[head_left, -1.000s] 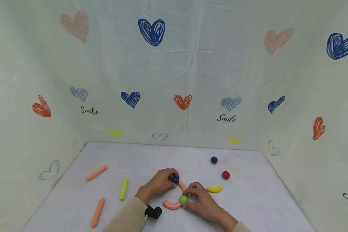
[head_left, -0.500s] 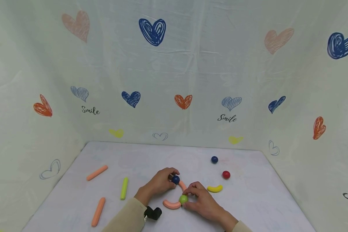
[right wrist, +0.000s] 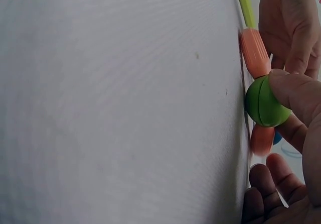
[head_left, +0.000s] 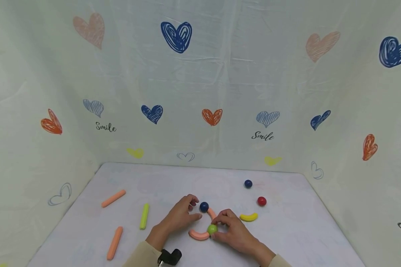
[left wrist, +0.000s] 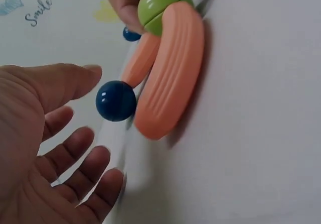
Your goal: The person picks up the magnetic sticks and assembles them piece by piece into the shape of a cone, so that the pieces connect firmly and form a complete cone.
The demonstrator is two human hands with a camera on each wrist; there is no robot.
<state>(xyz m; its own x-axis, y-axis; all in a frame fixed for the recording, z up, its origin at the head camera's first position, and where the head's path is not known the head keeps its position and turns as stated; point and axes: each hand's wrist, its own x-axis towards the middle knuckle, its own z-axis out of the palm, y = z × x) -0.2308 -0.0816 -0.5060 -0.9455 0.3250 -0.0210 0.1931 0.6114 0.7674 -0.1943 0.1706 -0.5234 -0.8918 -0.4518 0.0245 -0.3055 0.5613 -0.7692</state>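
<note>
My right hand (head_left: 235, 231) pinches a glossy green ball (head_left: 212, 229) between thumb and fingers, low over the white table. Two curved salmon-orange pieces meet that ball: the nearer curved piece (head_left: 199, 235) reaches left, and the farther curved piece (head_left: 212, 213) leads up to a dark blue ball (head_left: 204, 207) at its other end. In the left wrist view, the nearer piece (left wrist: 170, 73) shows lengthwise grooves. My left hand (head_left: 179, 216) is just left of the blue ball (left wrist: 115, 101), fingers spread and apart from it, holding nothing. Right-hand fingers partly cover the farther joint.
On the left lie two straight orange sticks (head_left: 113, 198) (head_left: 115, 243) and a yellow-green stick (head_left: 144, 216). To the right are a curved yellow piece (head_left: 248, 217), a red ball (head_left: 261, 201) and another dark blue ball (head_left: 248, 184). A heart-printed curtain (head_left: 234, 92) surrounds the table.
My left hand has let go of the blue ball and drawn back slightly left, its fingers opening. The blue ball stays at the curved piece's end. My right hand keeps its pinch on the green ball.
</note>
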